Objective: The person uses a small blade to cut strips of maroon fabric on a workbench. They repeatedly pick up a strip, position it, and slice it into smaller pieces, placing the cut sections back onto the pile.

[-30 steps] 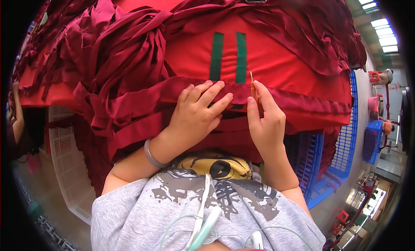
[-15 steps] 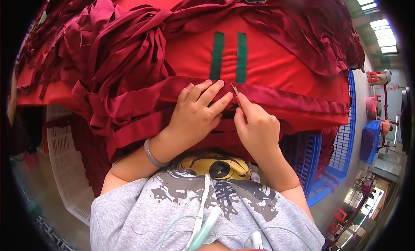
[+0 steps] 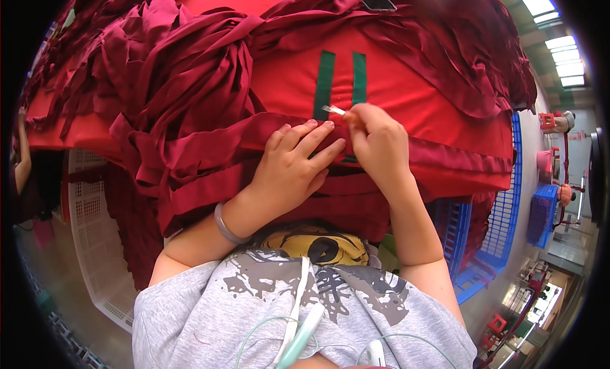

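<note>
a smooth, shiny dark red strip [image 3: 445, 154] lies along the near edge of the red table [image 3: 419, 83] under the spread left hand [image 3: 289, 159]; the right hand [image 3: 382, 142] pinches a small silver-tipped tool [image 3: 333, 109].

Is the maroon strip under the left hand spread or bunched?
Mostly spread: the maroon strip lies flattish beneath the left hand with slight ripples, unlike the bunched fabric pile beyond it.
</note>
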Action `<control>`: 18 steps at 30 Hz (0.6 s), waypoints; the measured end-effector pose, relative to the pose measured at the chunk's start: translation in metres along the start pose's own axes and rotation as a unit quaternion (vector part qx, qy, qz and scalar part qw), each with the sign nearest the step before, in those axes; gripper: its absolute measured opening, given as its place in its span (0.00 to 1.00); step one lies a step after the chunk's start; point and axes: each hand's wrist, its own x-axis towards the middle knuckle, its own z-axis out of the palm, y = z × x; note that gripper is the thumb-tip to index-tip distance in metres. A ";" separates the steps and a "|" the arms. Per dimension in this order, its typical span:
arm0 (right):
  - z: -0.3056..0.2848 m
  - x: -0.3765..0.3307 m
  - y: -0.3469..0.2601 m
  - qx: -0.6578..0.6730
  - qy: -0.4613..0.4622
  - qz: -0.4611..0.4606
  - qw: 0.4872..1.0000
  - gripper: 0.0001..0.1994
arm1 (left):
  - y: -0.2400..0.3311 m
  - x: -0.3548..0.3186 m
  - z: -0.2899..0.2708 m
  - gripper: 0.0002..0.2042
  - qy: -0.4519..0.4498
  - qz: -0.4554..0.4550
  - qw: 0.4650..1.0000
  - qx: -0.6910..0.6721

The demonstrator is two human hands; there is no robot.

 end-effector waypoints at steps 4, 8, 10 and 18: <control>-0.012 0.003 0.013 0.070 0.145 0.047 0.986 0.05 | -0.005 -0.005 -0.012 0.17 0.039 -0.007 0.999 -0.034; -0.038 -0.016 0.039 0.114 0.171 0.125 0.971 0.10 | -0.027 -0.025 -0.079 0.03 0.175 -0.067 0.982 0.022; -0.050 -0.031 0.054 0.125 0.196 0.150 0.961 0.10 | -0.060 -0.038 -0.129 0.03 0.250 -0.132 0.951 0.129; -0.054 -0.060 0.067 0.200 0.226 0.171 0.938 0.10 | -0.128 0.002 -0.214 0.14 0.287 -0.145 0.855 0.407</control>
